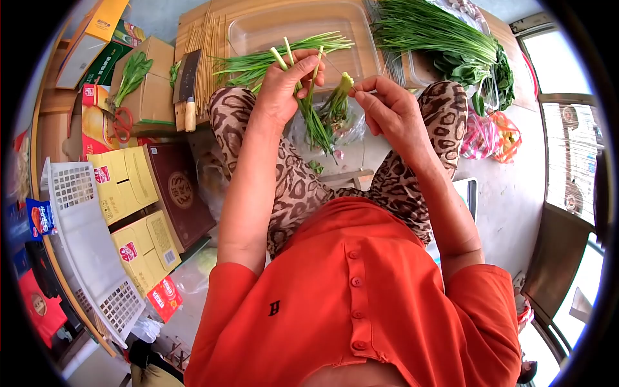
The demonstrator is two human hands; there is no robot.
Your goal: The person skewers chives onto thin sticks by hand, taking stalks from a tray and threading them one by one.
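Several green stalks with pale ends hang from my left hand, whose fingers are wrapped round them. To its right, my right hand is closed in a pinch beside the pale tip of another green bundle; what its fingertips hold is too small to make out. A thin line runs between the two hands. Behind them, more long green stalks lie across a clear plastic tray. Below the hands is a clear plastic bag.
A cleaver and thin sticks lie left of the tray. A large pile of greens is at the back right. Red scissors, boxes and a white rack stand left; pink and orange bags sit right.
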